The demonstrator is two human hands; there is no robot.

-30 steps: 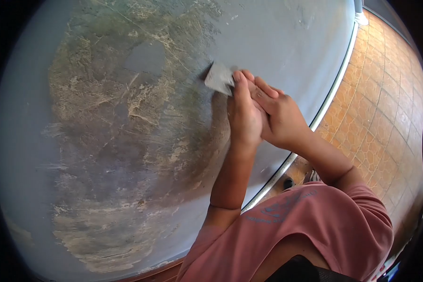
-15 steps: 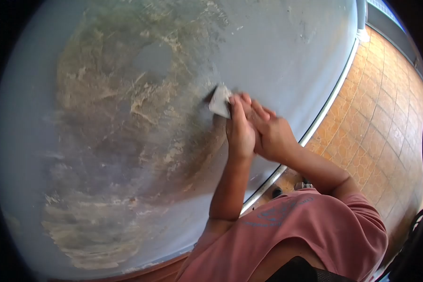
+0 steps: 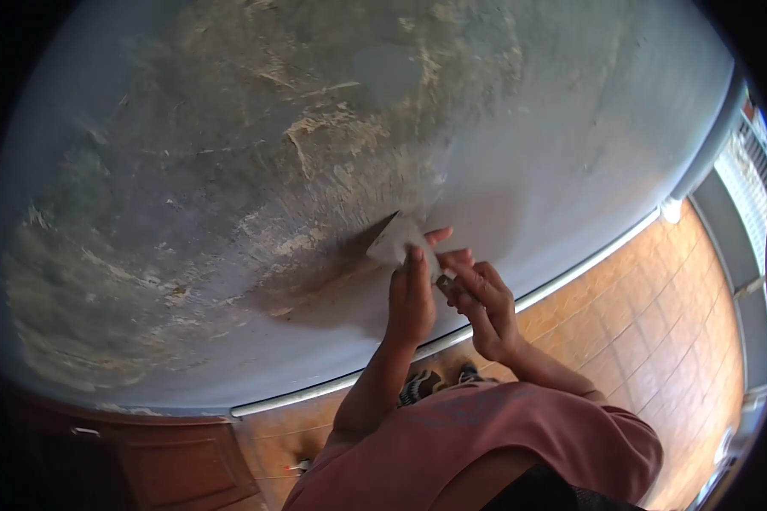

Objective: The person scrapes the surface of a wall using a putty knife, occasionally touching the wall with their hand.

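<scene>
My left hand (image 3: 412, 300) is closed on a putty knife (image 3: 390, 240), its thumb lying along the pale, broad blade. My right hand (image 3: 489, 311) pinches the handle end, just right of the left hand. The blade tilts up and left, close in front of a grey-blue wall (image 3: 486, 162). Rough beige and brown patches (image 3: 332, 136) of scraped or smeared coating cover much of that wall. A dark shadow falls beside the blade, and my fingers hide part of the handle.
A white strip (image 3: 579, 255) runs along the wall's foot. Orange floor tiles (image 3: 631, 341) spread to the right, with my shoes (image 3: 422, 387) near the wall. At lower left stands a brown wooden panelled cabinet or door (image 3: 170, 460). A grey post and railing (image 3: 741, 170) appear at right.
The view has turned, bringing the brown panels and more floor into sight. My right hand has come apart from the left and now sits at the handle end. The putty knife stays held.
</scene>
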